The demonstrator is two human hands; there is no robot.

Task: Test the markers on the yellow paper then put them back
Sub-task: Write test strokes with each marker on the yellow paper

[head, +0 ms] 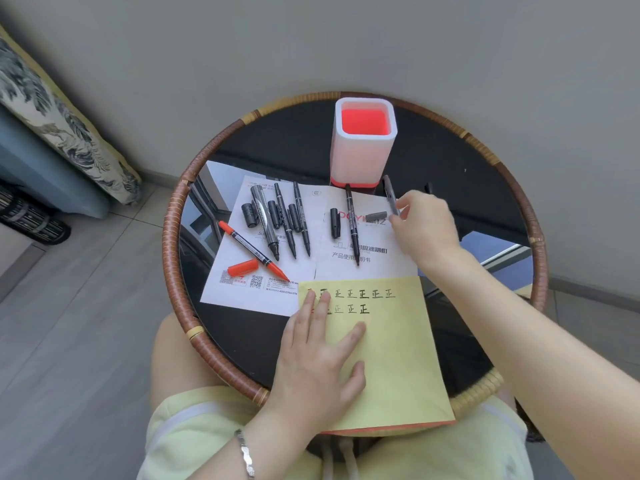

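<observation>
**Desk:** Where's the yellow paper?

**Operator:** I've got the yellow paper [391, 358] on the near side of the round bench [173, 244]. Its far left corner overlaps a white leaflet [242, 202], and its near edge hangs past the rim over the lap. Two rows of small written marks run along its far end.

**Desk:** And the hands?

**Operator:** The left hand [318, 358] lies flat on the paper's left half, fingers straight and slightly spread, with two fingertips covering the first marks. The right hand [426, 226] is out beyond the paper's far right corner, pinching the lower end of a grey marker [389, 194] between thumb and fingers. That marker slants up towards the foot of the white holder [363, 157], which is red inside and stands upright at the far side. The hand is blurred, so I can't tell if the tip is capped.

**Desk:** The other markers?

**Operator:** All on the leaflet, uncapped. I see a red marker [252, 251] slanted at the left, with its red cap [242, 267] just beside it. Three black markers [285, 220] lie side by side with black caps [249, 214] among them. A fourth black marker [352, 226] lies alone nearer the right hand, and a grey cap [375, 215] sits between the two.
</observation>
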